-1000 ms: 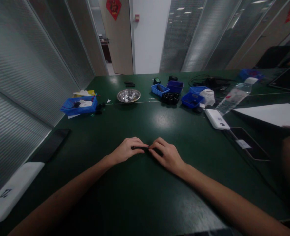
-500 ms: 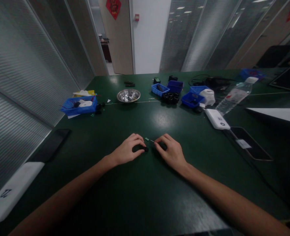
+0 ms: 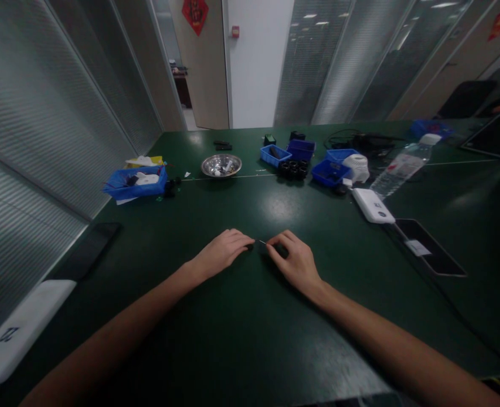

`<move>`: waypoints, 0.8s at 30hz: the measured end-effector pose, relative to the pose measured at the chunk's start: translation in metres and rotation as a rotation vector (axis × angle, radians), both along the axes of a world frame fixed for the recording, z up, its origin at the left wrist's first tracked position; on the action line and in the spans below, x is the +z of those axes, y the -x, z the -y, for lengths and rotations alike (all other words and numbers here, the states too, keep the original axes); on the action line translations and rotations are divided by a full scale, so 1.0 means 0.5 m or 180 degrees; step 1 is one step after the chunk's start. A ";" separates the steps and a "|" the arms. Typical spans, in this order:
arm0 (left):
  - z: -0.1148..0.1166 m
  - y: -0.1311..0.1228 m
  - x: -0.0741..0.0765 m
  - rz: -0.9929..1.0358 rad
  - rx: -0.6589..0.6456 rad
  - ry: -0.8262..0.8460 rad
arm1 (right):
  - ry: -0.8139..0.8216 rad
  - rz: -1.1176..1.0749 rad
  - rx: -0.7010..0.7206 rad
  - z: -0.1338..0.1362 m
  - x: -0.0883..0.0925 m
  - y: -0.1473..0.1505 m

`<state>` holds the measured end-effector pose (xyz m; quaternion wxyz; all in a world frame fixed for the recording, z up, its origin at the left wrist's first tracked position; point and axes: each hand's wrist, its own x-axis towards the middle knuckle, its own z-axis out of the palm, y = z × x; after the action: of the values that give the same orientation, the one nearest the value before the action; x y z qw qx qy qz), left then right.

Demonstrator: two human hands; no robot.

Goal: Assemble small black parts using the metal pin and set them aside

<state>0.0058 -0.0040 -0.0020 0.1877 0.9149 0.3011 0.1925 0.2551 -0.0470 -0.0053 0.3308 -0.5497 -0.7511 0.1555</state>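
Note:
My left hand (image 3: 224, 252) rests on the green table (image 3: 250, 328), its fingers pressed together and reaching right. Their tips meet the end of a thin metal-tipped tool (image 3: 263, 243). Whatever sits under those fingertips is hidden. My right hand (image 3: 297, 259) is closed round the tool's dark handle and points its tip left at my left fingers. The two hands are a finger's width apart near the table's middle.
A steel bowl (image 3: 221, 164) and several blue bins (image 3: 134, 183) (image 3: 329, 171) stand at the back, with black rings (image 3: 292, 168) between them. A plastic bottle (image 3: 402, 165), a white device (image 3: 372, 204) and a dark phone (image 3: 428, 246) lie to the right. Another white device (image 3: 18, 330) lies at the near left.
My hands pulled apart, showing a small dark piece under my left hand and a tiny green bit at the tool tip. My left fingers now cover both. The white sheet at right is gone.

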 end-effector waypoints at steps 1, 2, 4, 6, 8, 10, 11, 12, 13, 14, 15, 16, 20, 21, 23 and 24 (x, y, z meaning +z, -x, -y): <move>-0.005 0.007 -0.001 -0.0006 0.0017 -0.0037 | -0.0003 -0.0002 -0.0002 0.001 0.001 0.000; -0.011 0.017 -0.002 -0.0008 0.0077 -0.0052 | 0.0002 -0.0002 0.0006 0.001 0.002 0.000; -0.034 0.050 -0.005 0.0001 0.0334 -0.0017 | 0.0040 0.0003 0.0040 0.003 0.005 -0.001; -0.066 0.102 -0.007 0.0022 0.0772 0.0061 | 0.0079 0.0000 0.0081 0.004 0.007 -0.002; -0.102 0.171 -0.010 0.0005 0.1294 0.0099 | 0.0107 -0.0002 0.0101 0.004 0.007 -0.004; -0.135 0.253 -0.015 -0.0076 0.1832 0.0145 | 0.0128 0.0009 0.0094 0.004 0.006 -0.006; -0.149 0.296 -0.019 -0.0180 0.2057 0.0116 | 0.0141 0.0018 0.0092 0.003 0.005 -0.006; -0.160 0.338 -0.024 -0.0328 0.2248 0.0023 | 0.0149 0.0025 0.0096 0.002 0.004 -0.007; -0.168 0.378 -0.030 -0.0477 0.2425 -0.0142 | 0.0151 0.0028 0.0105 0.001 0.003 -0.007; -0.175 0.414 -0.037 -0.0634 0.2567 -0.0286 | 0.0153 0.0029 0.0121 0.001 0.002 -0.007; -0.179 0.446 -0.045 -0.0761 0.2707 -0.0410 | 0.0150 0.0027 0.0132 0.000 0.002 -0.007; -0.183 0.473 -0.053 -0.0857 0.2814 -0.0515 | 0.0144 0.0022 0.0136 -0.001 0.001 -0.007; -0.190 0.537 -0.081 -0.1061 0.3019 -0.0778 | 0.0131 0.0001 0.0108 0.000 0.000 -0.004; -0.191 0.544 -0.085 -0.1080 0.3059 -0.0811 | 0.0132 -0.0002 0.0112 0.001 0.000 -0.004; -0.194 0.555 -0.091 -0.1089 0.3140 -0.0843 | 0.0129 -0.0005 0.0129 0.001 0.000 -0.004; -0.196 0.558 -0.093 -0.1085 0.3158 -0.0838 | 0.0123 -0.0006 0.0133 0.002 0.000 -0.004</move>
<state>-0.2732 0.0940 -0.0486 -0.0935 0.6969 0.6965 0.1429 0.2571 -0.0477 -0.0055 0.3175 -0.5400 -0.7590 0.1774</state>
